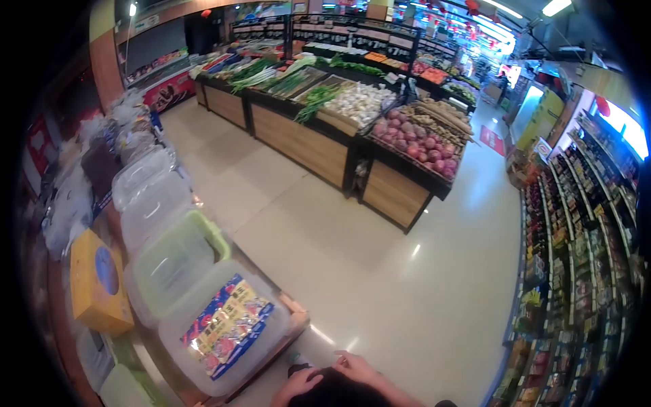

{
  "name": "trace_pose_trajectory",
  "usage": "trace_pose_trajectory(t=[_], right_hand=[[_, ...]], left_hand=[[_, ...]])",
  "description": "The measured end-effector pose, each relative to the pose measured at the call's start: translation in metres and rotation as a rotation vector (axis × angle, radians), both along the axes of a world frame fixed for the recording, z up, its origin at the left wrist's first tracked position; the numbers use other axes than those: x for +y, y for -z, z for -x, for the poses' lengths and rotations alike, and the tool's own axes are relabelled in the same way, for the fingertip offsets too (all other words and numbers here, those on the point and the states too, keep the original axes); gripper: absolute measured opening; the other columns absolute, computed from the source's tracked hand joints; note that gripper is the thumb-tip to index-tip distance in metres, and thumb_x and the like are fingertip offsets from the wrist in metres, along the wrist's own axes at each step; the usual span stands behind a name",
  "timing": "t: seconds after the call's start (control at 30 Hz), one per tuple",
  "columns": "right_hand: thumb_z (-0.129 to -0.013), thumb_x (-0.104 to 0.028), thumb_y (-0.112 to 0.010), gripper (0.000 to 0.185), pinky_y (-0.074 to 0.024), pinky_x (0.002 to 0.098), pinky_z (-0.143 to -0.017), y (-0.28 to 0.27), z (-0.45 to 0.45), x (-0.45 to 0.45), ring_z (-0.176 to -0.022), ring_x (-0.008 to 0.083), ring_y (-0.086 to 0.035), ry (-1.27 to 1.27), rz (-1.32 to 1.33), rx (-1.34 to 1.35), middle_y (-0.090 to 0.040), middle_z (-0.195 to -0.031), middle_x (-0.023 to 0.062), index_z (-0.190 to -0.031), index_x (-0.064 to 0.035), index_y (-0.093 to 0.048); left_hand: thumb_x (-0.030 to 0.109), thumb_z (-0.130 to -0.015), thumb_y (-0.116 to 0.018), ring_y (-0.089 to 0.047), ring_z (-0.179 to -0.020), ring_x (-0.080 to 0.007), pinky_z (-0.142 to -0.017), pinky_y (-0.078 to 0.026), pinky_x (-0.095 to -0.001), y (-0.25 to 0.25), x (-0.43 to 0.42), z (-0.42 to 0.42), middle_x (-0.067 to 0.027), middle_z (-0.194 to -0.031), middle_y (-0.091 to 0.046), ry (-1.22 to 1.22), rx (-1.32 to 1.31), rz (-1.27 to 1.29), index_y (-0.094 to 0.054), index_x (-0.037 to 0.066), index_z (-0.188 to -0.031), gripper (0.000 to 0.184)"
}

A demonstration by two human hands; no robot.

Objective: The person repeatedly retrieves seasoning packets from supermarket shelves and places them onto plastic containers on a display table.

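Note:
Both hands are low at the bottom edge, close together in front of dark clothing. My left hand (303,382) has its fingers bent against the dark cloth; whether it holds anything is hidden. Just right of it, my right hand (354,368) has its thumb and a finger partly extended, with nothing visible between them. To the left of my hands stands a plastic bin with a clear lid (263,344), and a colourful printed packet (227,325) lies on that lid.
More lidded bins (173,261) and a yellow box (100,281) line the left. Ahead, a wooden produce stand (395,193) holds red onions (417,146), garlic (359,102) and greens. Stocked shelves (576,271) run along the right. Pale floor (325,251) lies between.

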State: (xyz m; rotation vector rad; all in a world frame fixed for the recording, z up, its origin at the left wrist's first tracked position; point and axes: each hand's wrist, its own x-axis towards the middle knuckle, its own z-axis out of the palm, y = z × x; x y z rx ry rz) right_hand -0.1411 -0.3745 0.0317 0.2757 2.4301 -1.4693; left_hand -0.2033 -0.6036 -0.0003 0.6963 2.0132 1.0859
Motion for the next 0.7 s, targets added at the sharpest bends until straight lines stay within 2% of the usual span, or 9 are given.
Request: trace_pose_trajectory(t=[0.1, 0.23, 0.3, 0.4, 0.5, 0.53, 0.63, 0.67, 0.7], right_hand=[[-0.086, -0.036, -0.063, 0.051, -0.0509, 0.0368, -0.077, 0.006, -0.039, 0.028, -0.086, 0.0279, -0.064, 0.01, -0.1, -0.046, -0.066, -0.09, 0.0124, -0.124, -0.0051, -0.05], [-0.085, -0.038, -0.063, 0.052, -0.0505, 0.0388, -0.08, 0.032, -0.106, 0.067, -0.09, 0.0292, -0.064, 0.02, -0.161, -0.101, -0.067, -0.096, 0.0134, -0.124, -0.0047, -0.051], [-0.085, -0.041, -0.062, 0.053, -0.0503, 0.0397, -0.082, 0.038, -0.132, 0.086, -0.091, 0.03, -0.064, 0.082, -0.111, -0.114, -0.066, -0.099, 0.0128, -0.124, -0.0073, -0.051], [-0.082, -0.04, -0.066, 0.055, -0.0507, 0.0386, -0.081, 0.027, -0.168, 0.115, -0.09, 0.028, -0.064, 0.12, -0.041, -0.228, -0.067, -0.097, 0.0122, -0.125, -0.0078, -0.051], [-0.08, -0.033, -0.07, 0.058, -0.0507, 0.0334, -0.076, 0.036, -0.2, 0.134, -0.084, 0.0232, -0.065, 0.226, 0.097, -0.256, -0.068, -0.087, 0.0112, -0.124, -0.0034, -0.05], [-0.079, -0.03, -0.071, 0.056, -0.0502, 0.033, -0.074, 0.028, -0.208, 0.142, -0.08, 0.022, -0.064, 0.242, 0.097, -0.249, -0.067, -0.085, 0.0098, -0.124, -0.0036, -0.05], [-0.079, -0.026, -0.071, 0.052, -0.0496, 0.0332, -0.072, 0.032, -0.237, 0.16, -0.079, 0.0213, -0.063, 0.288, 0.168, -0.163, -0.065, -0.083, 0.0085, -0.122, -0.0052, -0.051], [-0.078, -0.019, -0.068, 0.048, -0.0488, 0.033, -0.07, 0.049, -0.248, 0.164, -0.074, 0.0196, -0.06, 0.295, 0.166, -0.088, -0.062, -0.08, 0.0065, -0.122, -0.0081, -0.052], [-0.078, -0.017, -0.067, 0.047, -0.0486, 0.0327, -0.069, 0.047, -0.256, 0.169, -0.074, 0.0191, -0.059, 0.343, 0.15, -0.064, -0.061, -0.079, 0.0062, -0.121, -0.0087, -0.052]], left_hand=[[0.037, -0.09, -0.057, -0.061, -0.1, -0.0232, -0.087, -0.048, -0.0338, 0.016, 0.007, -0.016, -0.0145, -0.108, -0.064, 0.085, 0.14, 0.002, -0.058, 0.006, -0.12, 0.042], [0.042, -0.092, -0.054, -0.06, -0.1, -0.0218, -0.089, -0.047, -0.0324, 0.03, 0.021, -0.047, -0.0123, -0.11, -0.064, 0.001, -0.16, 0.167, -0.06, 0.007, -0.118, 0.045], [0.043, -0.09, -0.055, -0.061, -0.102, -0.0236, -0.09, -0.047, -0.0328, 0.019, 0.042, -0.059, -0.014, -0.112, -0.063, -0.009, -0.237, 0.152, -0.06, 0.006, -0.119, 0.047], [0.044, -0.087, -0.059, -0.061, -0.103, -0.0258, -0.09, -0.047, -0.0345, 0.023, 0.081, -0.075, -0.0159, -0.114, -0.063, 0.074, -0.163, 0.283, -0.057, 0.006, -0.122, 0.051], [0.044, -0.085, -0.061, -0.061, -0.104, -0.0312, -0.09, -0.047, -0.0376, 0.026, 0.119, -0.097, -0.0207, -0.113, -0.062, 0.158, -0.031, 0.239, -0.055, 0.003, -0.121, 0.055], [0.038, -0.082, -0.066, -0.061, -0.104, -0.0291, -0.09, -0.048, -0.0372, 0.032, 0.133, -0.101, -0.0188, -0.117, -0.06, 0.219, -0.02, 0.316, -0.05, 0.006, -0.128, 0.059], [0.032, -0.081, -0.068, -0.06, -0.105, -0.0296, -0.09, -0.048, -0.0372, 0.032, 0.178, -0.117, -0.0186, -0.114, -0.061, 0.39, 0.043, 0.272, -0.05, 0.007, -0.128, 0.057], [0.021, -0.08, -0.068, -0.06, -0.106, -0.0295, -0.09, -0.048, -0.0366, 0.033, 0.191, -0.124, -0.018, -0.11, -0.062, 0.404, 0.092, 0.279, -0.049, 0.008, -0.128, 0.053], [0.018, -0.081, -0.067, -0.06, -0.106, -0.0289, -0.09, -0.048, -0.0361, 0.032, 0.206, -0.129, -0.0173, -0.11, -0.062, 0.417, 0.082, 0.255, -0.049, 0.008, -0.128, 0.051]])
